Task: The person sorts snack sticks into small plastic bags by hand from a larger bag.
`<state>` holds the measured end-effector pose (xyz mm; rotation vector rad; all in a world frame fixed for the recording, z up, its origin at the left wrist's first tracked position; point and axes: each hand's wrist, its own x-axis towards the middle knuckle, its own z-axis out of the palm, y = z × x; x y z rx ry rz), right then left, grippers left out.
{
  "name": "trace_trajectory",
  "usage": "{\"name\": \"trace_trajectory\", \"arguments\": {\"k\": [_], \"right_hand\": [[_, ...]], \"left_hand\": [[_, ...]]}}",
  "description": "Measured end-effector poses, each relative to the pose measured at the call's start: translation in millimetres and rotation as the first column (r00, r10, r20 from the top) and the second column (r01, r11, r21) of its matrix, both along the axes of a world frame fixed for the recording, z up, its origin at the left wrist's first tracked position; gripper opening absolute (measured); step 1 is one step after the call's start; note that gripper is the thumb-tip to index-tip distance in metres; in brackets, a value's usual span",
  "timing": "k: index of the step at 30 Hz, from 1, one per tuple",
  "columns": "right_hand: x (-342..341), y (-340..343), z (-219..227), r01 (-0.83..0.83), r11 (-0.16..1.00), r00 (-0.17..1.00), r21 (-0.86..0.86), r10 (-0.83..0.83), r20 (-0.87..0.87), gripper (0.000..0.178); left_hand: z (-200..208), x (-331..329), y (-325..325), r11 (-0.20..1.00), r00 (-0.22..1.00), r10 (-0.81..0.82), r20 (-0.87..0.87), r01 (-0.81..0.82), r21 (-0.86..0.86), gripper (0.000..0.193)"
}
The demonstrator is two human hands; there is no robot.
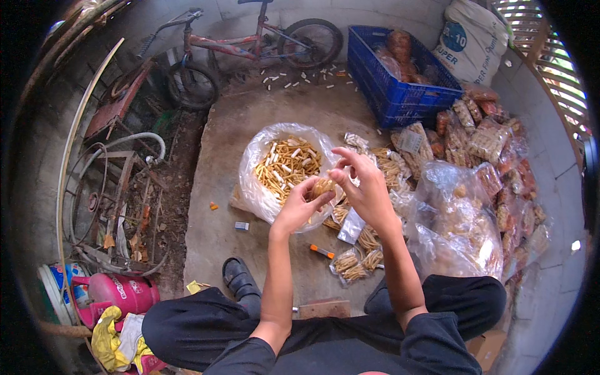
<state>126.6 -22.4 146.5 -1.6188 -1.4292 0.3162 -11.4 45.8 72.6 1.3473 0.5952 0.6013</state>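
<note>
My left hand [302, 204] is closed around a small bunch of tan sticks [322, 187], which looks to be in clear plastic. My right hand [365, 189] is close by on the right, its index finger stretched out apart from the thumb; the thumb tip is at the bunch. Just beyond my hands stands a large open clear plastic bag [253, 181], full of loose tan sticks [287, 164] with short white pieces among them. Several small packed bundles of sticks [350, 265] lie on the floor below and behind my right hand.
On the right are a large clear bag of packets [456, 225], piled snack packets [487, 140], a blue crate [400, 100] and a white sack [472, 40]. An orange cutter [322, 251] and small box [242, 225] lie nearby. Left are a bicycle [250, 47], metal frames and a pink gas cylinder [125, 292].
</note>
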Motion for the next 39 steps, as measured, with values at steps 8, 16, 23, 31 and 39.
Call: {"name": "trace_trajectory", "arguments": {"k": [8, 16, 23, 31, 39], "right_hand": [[-1, 7, -26, -0.081, 0.972, 0.973, 0.223, 0.029, 0.228, 0.016], [-3, 6, -22, -0.218, 0.951, 0.948, 0.221, 0.152, 0.279, 0.006], [2, 7, -21, -0.242, 0.951, 0.934, 0.194, 0.174, 0.311, 0.007], [12, 6, -27, -0.221, 0.958, 0.944, 0.184, 0.162, 0.287, 0.009], [20, 8, -36, -0.246, 0.961, 0.926, 0.125, 0.195, 0.323, 0.003]], "left_hand": [[-11, 2, 2, 1.000, 0.998, 0.004, 0.065, -0.003, -0.009, 0.035], [-1, -13, 7, 0.981, 0.964, -0.104, -0.243, 0.139, 0.132, 0.042], [-32, -11, 14, 0.974, 0.963, -0.131, -0.237, 0.169, 0.150, 0.049], [-36, -12, 17, 0.955, 0.958, -0.062, -0.279, 0.138, 0.263, 0.094], [-16, -16, 12, 0.964, 0.955, -0.017, -0.295, 0.095, 0.250, 0.103]]}}
